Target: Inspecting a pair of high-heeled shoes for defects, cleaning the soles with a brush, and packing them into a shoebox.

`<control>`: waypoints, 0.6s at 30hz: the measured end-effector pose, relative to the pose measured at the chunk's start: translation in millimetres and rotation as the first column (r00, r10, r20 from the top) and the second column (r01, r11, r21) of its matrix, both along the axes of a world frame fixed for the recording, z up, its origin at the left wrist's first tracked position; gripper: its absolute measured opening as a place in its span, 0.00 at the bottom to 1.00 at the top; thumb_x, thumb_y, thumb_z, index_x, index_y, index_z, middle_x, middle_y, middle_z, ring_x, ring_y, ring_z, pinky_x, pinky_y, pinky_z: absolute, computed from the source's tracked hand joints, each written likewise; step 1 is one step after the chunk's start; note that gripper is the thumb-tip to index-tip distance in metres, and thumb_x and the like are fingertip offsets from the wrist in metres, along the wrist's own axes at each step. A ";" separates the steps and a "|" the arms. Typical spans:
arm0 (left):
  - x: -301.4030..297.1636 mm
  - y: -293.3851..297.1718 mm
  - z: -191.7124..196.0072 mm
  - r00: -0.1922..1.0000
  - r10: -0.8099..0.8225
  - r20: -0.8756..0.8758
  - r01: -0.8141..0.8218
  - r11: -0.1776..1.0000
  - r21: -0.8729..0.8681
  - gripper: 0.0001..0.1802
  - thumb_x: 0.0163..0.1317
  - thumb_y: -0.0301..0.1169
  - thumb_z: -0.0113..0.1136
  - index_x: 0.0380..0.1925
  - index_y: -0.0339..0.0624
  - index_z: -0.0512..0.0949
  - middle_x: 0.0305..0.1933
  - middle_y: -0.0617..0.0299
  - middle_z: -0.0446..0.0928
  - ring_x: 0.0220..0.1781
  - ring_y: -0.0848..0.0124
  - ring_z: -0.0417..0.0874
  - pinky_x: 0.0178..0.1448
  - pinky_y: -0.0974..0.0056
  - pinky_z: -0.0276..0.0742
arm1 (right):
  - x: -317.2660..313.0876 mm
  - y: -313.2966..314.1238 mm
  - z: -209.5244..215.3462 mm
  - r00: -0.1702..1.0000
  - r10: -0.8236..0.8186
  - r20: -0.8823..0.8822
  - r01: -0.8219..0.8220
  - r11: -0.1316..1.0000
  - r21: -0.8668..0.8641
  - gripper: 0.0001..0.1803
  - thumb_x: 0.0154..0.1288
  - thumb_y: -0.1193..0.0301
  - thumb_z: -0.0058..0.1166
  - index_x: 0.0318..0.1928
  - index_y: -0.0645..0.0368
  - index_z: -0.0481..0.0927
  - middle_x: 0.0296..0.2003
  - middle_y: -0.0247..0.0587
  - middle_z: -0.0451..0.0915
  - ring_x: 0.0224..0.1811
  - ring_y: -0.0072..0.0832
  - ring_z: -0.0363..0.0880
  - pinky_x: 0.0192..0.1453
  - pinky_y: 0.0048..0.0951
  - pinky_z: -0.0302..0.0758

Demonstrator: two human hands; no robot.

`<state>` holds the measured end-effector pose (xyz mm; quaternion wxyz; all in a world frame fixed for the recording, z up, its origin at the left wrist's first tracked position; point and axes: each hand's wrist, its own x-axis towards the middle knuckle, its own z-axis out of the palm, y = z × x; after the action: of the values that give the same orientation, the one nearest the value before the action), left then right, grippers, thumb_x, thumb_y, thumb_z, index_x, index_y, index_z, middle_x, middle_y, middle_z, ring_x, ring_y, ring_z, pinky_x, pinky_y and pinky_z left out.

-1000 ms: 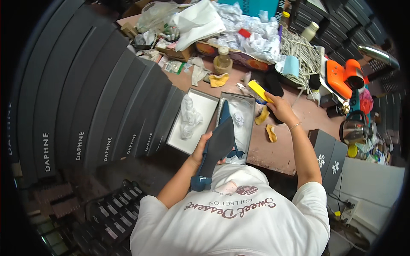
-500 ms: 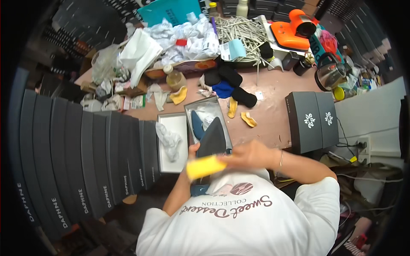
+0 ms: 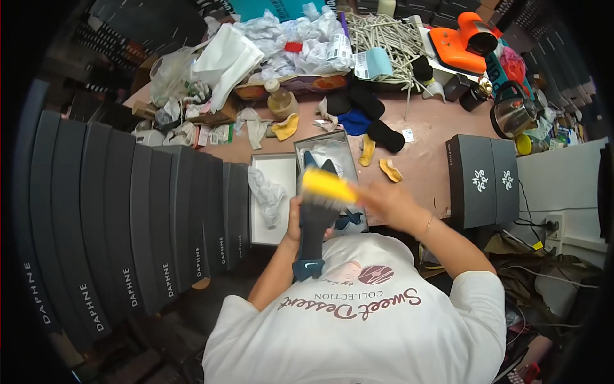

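The person in the white shirt (image 3: 358,326) stood close to the table (image 3: 428,144) with both hands up in front of the chest. The left hand (image 3: 295,221) was wrapped tight around a dark blue shoe (image 3: 313,233). The shoe stood nearly upright in that fist, its heel end hanging down below the hand toward the shirt and its front end sticking up above the hand. The right hand (image 3: 387,201) was closed around one end of a yellow brush (image 3: 327,187). The brush reached out to the left from that hand and lay across the top part of the shoe, touching it. It looked blurry.

Just behind the shoe lay an open shoe box (image 3: 332,160) with white paper and another dark blue shoe inside. Beside it on the left lay the box lid (image 3: 281,176) with a crumpled ball of paper (image 3: 267,192) in it. To the left of that, a long row of dark grey boxes (image 3: 147,224) stood side by side. To the right, two more dark boxes (image 3: 483,179) sat on the table.

Farther back, yellow sponges (image 3: 368,150) and black cloths (image 3: 364,105) lay near each other. At the far edge were heaps of white paper (image 3: 281,45), a pile of pale sticks (image 3: 384,32), an orange tool (image 3: 464,41) and a shiny kettle (image 3: 515,112).
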<state>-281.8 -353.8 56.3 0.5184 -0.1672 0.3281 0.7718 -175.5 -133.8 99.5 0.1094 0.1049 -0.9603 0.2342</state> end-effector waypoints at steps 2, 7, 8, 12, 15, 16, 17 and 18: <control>-2.1 -14.6 -9.7 0.954 -0.032 -0.300 0.112 0.960 0.256 0.44 0.62 0.65 0.31 0.52 0.33 0.70 0.39 0.47 0.75 0.18 0.64 0.72 0.22 0.63 0.71 | -9.5 46.7 -28.4 0.966 -0.240 0.095 0.244 0.969 -0.032 0.23 0.63 0.67 0.56 0.60 0.43 0.73 0.25 0.37 0.74 0.22 0.35 0.76 0.23 0.34 0.72; -6.7 -12.7 -19.9 0.993 -0.071 -0.098 0.092 0.968 0.233 0.44 0.62 0.66 0.33 0.51 0.32 0.71 0.38 0.49 0.77 0.23 0.65 0.73 0.24 0.63 0.70 | -10.3 -20.6 16.4 0.989 0.120 0.082 -0.121 0.993 0.012 0.27 0.58 0.70 0.57 0.61 0.44 0.73 0.23 0.36 0.72 0.21 0.31 0.77 0.22 0.32 0.72; -10.6 -8.8 -17.1 0.999 0.030 0.032 -0.031 0.999 0.016 0.45 0.62 0.67 0.32 0.50 0.31 0.71 0.38 0.48 0.77 0.23 0.65 0.72 0.24 0.64 0.68 | -9.1 -26.6 6.9 0.985 0.152 0.082 -0.154 0.988 0.012 0.28 0.56 0.69 0.58 0.61 0.43 0.72 0.23 0.35 0.72 0.21 0.30 0.77 0.22 0.31 0.72; -7.3 -16.3 -28.6 0.990 -0.013 -0.140 0.034 0.988 0.151 0.47 0.62 0.68 0.30 0.51 0.29 0.69 0.35 0.49 0.75 0.21 0.66 0.69 0.24 0.65 0.67 | -2.6 -19.6 -12.6 0.996 0.002 0.093 0.000 1.000 -0.021 0.28 0.56 0.64 0.60 0.60 0.42 0.74 0.21 0.34 0.70 0.18 0.27 0.75 0.19 0.30 0.72; -14.5 -8.6 -22.3 0.997 0.064 0.036 -0.067 0.995 0.076 0.41 0.63 0.64 0.34 0.50 0.34 0.71 0.37 0.47 0.77 0.22 0.64 0.72 0.24 0.64 0.71 | 4.9 -55.2 29.7 0.919 0.360 0.162 -0.345 0.932 -0.112 0.24 0.58 0.64 0.62 0.56 0.44 0.77 0.21 0.35 0.69 0.17 0.32 0.72 0.19 0.31 0.69; -13.3 -10.3 -35.2 0.988 0.132 0.082 -0.134 0.991 0.013 0.36 0.64 0.61 0.38 0.51 0.39 0.72 0.40 0.46 0.78 0.23 0.63 0.76 0.23 0.64 0.73 | 1.0 -52.2 9.4 0.974 0.218 0.067 -0.212 0.973 -0.092 0.23 0.59 0.64 0.59 0.57 0.42 0.76 0.20 0.35 0.69 0.16 0.31 0.72 0.19 0.31 0.69; -14.5 -13.7 -36.3 0.995 0.088 0.040 -0.092 0.989 0.115 0.37 0.64 0.62 0.36 0.51 0.39 0.71 0.39 0.47 0.77 0.23 0.64 0.75 0.22 0.63 0.72 | -12.6 -39.3 -17.5 0.997 0.070 -0.034 -0.073 0.994 -0.082 0.23 0.60 0.64 0.57 0.58 0.41 0.75 0.19 0.35 0.69 0.15 0.30 0.72 0.18 0.31 0.69; -14.8 -18.6 -36.8 0.999 0.053 -0.011 -0.049 0.975 0.216 0.38 0.63 0.63 0.34 0.51 0.38 0.71 0.38 0.48 0.77 0.22 0.65 0.74 0.22 0.63 0.71 | -27.6 -23.2 -28.1 0.994 -0.110 -0.011 0.111 0.993 0.045 0.22 0.63 0.64 0.56 0.58 0.43 0.75 0.21 0.37 0.71 0.18 0.32 0.73 0.19 0.33 0.68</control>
<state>-296.6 -372.4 19.4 0.5106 -0.1120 0.2424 0.8173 -203.1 -157.0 71.4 0.1238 0.0551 -0.9692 0.2055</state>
